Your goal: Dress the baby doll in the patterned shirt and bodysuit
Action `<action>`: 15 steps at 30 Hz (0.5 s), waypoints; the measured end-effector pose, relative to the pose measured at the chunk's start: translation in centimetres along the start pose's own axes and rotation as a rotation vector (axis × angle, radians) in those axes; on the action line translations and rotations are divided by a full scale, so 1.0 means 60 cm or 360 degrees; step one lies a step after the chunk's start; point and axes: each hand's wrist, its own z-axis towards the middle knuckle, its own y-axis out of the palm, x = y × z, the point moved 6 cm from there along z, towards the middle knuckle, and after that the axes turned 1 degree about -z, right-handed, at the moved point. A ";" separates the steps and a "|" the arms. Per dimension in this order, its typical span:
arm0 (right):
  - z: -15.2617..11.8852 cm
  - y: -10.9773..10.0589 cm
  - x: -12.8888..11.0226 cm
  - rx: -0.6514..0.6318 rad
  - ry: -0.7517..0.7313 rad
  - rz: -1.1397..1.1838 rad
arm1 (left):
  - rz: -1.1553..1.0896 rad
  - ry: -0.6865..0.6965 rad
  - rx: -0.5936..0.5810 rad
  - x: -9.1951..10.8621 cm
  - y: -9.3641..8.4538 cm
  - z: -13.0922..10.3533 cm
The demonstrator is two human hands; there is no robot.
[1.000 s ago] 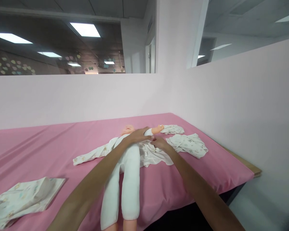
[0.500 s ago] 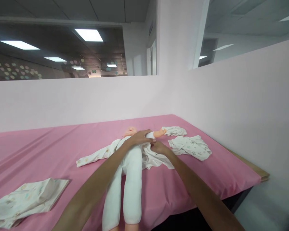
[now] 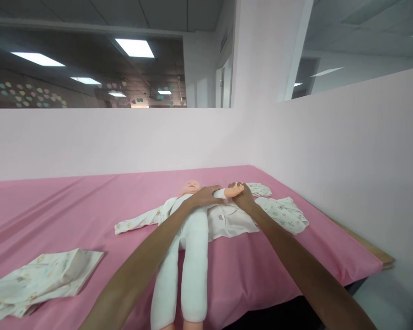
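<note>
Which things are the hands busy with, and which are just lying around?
Busy with: doll, its arm held by the left hand and right hand; open printed garment under the doll.

Lying about: folded cloth; crumpled clothes; pink sheet.

both arms are bare from elbow to fingers, no sleeves, the left hand [image 3: 203,197] and right hand [image 3: 243,198] likewise ungloved, with no rings, watch or bands seen near the fingers.

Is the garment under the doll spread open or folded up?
Spread open. The garment lies flat under the doll, one sleeve stretched out to the left and a front panel laid out to the right.
</note>
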 end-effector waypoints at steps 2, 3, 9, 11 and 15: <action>0.002 0.003 -0.006 0.0052 -0.0006 -0.0029 | 0.0015 -0.0007 -0.0005 0.002 -0.002 -0.002; 0.001 0.008 -0.010 0.0068 -0.0006 -0.0034 | 0.0021 -0.0014 -0.0009 0.003 -0.002 -0.004; -0.029 0.049 -0.035 0.0078 -0.0064 0.0086 | -0.0031 -0.0004 -0.0009 0.001 -0.001 -0.007; -0.047 0.044 -0.044 0.0112 -0.0106 0.0153 | -0.0043 0.0024 0.0025 -0.001 0.000 -0.006; -0.087 0.012 -0.059 0.0250 -0.0178 0.0191 | 0.0022 0.0067 0.0140 -0.004 0.000 -0.004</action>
